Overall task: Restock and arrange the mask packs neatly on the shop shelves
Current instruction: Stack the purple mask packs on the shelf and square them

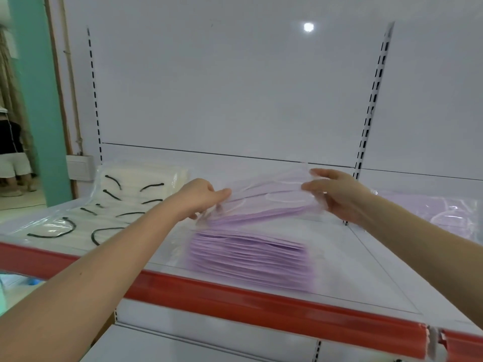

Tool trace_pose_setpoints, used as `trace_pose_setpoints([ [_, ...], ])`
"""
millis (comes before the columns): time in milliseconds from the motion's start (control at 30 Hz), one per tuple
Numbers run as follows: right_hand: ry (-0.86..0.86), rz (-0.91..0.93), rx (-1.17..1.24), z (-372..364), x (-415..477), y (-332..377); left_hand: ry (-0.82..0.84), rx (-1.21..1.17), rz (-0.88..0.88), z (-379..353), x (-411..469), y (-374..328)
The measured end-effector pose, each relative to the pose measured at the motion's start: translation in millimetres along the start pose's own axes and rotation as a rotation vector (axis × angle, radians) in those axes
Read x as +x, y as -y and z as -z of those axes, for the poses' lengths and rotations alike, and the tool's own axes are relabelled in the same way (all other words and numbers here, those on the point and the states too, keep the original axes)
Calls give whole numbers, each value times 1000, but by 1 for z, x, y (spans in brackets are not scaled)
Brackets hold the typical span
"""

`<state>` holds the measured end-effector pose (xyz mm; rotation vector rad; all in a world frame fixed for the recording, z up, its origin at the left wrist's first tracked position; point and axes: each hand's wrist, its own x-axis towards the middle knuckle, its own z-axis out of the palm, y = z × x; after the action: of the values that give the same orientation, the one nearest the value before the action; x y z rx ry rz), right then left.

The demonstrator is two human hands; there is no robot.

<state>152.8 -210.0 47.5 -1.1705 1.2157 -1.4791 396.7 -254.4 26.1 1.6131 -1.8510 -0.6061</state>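
Note:
A clear pack of lilac masks (pixel 264 202) hangs just above the white shelf (pixel 366 278), tilted with its right end higher. My left hand (pixel 201 197) grips its left end and my right hand (pixel 337 192) grips its right end. Under it, nearer the front edge, lies another lilac mask pack (pixel 248 259). Packs of white masks with black ear loops (pixel 122 194) lie on the left part of the shelf. A further lilac pack (pixel 444 215) rests on the neighbouring shelf at the right.
A red price strip (pixel 235 296) runs along the shelf's front edge, cracked near the right end. Slotted uprights (pixel 371 108) stand against the white back panel. A teal pillar (pixel 34 100) is at the left, with a person's legs beyond it.

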Motion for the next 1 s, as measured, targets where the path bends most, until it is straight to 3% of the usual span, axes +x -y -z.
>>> trace_pose_setpoints([
  [133, 39, 111, 75, 20, -7, 24, -89, -292, 55, 1, 0, -9],
  [233, 60, 134, 153, 48, -10, 33, 77, -587, 131, -2, -9, -27],
  [333, 68, 166, 121, 82, -14, 35, 295, -902, 97, -12, -20, -51],
  [400, 72, 179, 73, 110, -18, 34, 310, -1005, 55, -27, -25, -70],
  [567, 94, 127, -19, 184, -49, 30, 106, -990, -108, -87, -50, -119],
  [733, -10, 158, -102, 253, -73, 31, -66, -951, -315, -151, -84, -169],
  [833, -33, 181, -49, 289, -81, 24, -37, -947, -303, -180, -96, -184],
  [1000, -16, 128, -136, 320, -98, -9, 282, -855, -205, -197, -107, -184],
])
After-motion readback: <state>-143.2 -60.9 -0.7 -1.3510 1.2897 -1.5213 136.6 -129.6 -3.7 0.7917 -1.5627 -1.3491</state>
